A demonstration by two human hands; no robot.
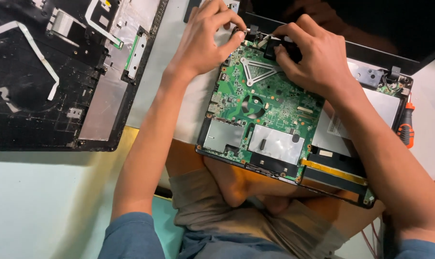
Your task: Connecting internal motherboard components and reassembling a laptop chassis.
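- Both hands worked at the far edge of an opened laptop base [256, 144], close together near its hinge side.
- Left hand [205, 41] was curled, thumb and forefinger pinching a small pale connector [248, 31] at the board's top corner.
- Right hand [313, 57] was bent over a small black part [275, 48], fingertips pressed onto it; how firmly it gripped could not be told.
- Green circuit board [265, 103] lay face up inside the base, which rested partly on the person's crossed legs and partly on the pale surface [35, 206].
- Long axis of the base ran from upper left to lower right, tilted, with the dark screen [361, 29] attached at the far side.
- Removed black cover panel [59, 72] lay upside down to the left, well apart.
- Orange-handled screwdriver [407, 127] lay just beside the base's right edge.
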